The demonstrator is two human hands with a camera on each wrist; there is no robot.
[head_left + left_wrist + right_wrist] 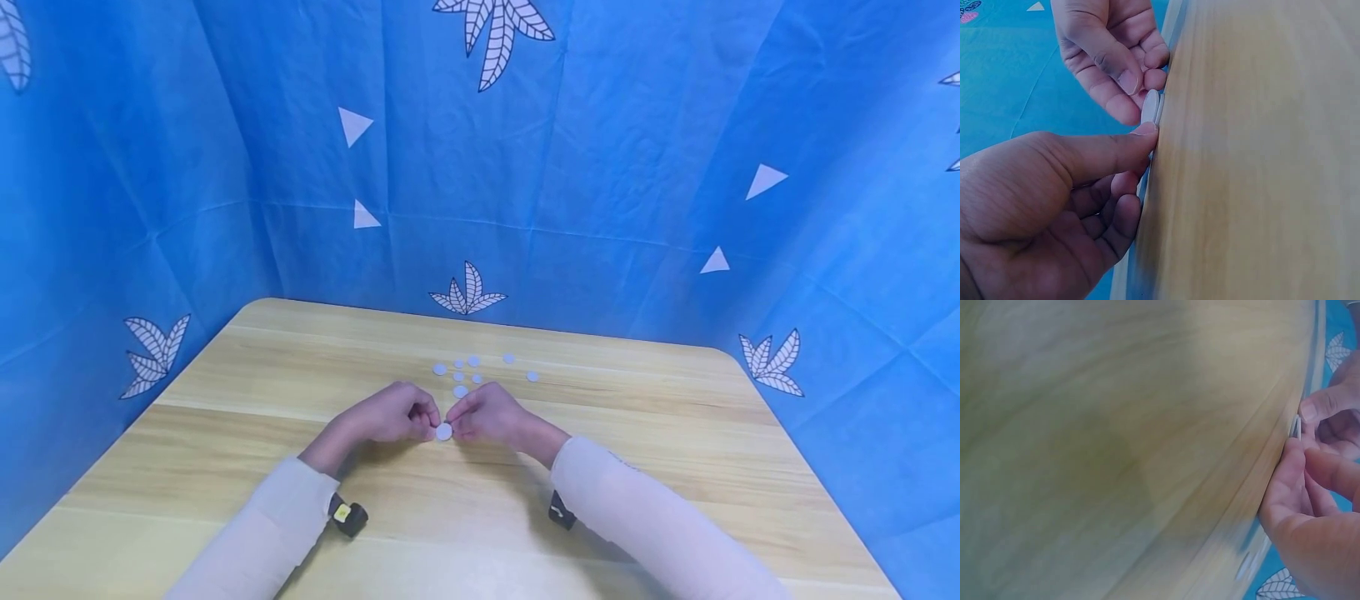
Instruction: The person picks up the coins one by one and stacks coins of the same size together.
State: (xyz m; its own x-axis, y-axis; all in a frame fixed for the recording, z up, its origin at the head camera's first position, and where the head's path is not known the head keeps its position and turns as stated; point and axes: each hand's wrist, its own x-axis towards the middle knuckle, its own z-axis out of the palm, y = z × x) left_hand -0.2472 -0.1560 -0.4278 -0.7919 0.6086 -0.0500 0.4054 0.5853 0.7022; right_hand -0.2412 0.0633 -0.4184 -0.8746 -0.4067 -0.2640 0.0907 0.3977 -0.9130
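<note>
A small flat white disc (444,432) is between the two hands, close over the wooden tabletop. The left hand (397,414) pinches its left edge with the thumb uppermost. From the other side, the right hand (487,414) holds curled fingertips against the edge of the disc (1298,427). Seen from the left wrist, the disc (1150,107) stands tilted, with a second thin white edge (1160,110) right beside it. The remaining fingers of both hands curl inward near the wood.
Beyond the hands, several more white discs of differing sizes lie scattered, the nearest disc (460,391) just behind the fingers. The wooden table (637,483) has rounded far corners. A blue patterned curtain (480,167) surrounds its back and sides.
</note>
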